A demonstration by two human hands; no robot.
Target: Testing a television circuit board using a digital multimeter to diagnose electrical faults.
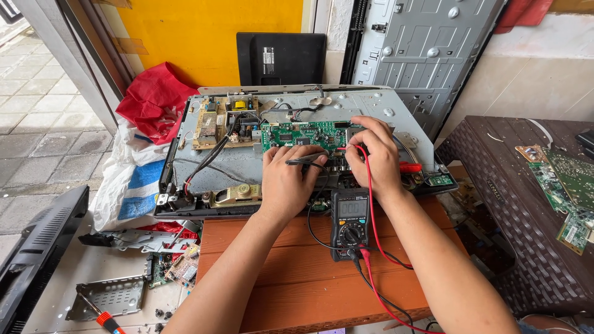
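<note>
On wooden desk (297, 272): both hands (286, 179) (374, 158) gripping meter probes on green circuit board (303, 135); tips best held steady, unbridged.

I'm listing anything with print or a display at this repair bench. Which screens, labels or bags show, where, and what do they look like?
Multimeter: dark body, grey rectangular display, on the wooden table below both hands.
Label: small white and black rectangle on the black panel at the yellow wall.
Plastic bag: white with blue patches, left of the opened chassis.
</note>
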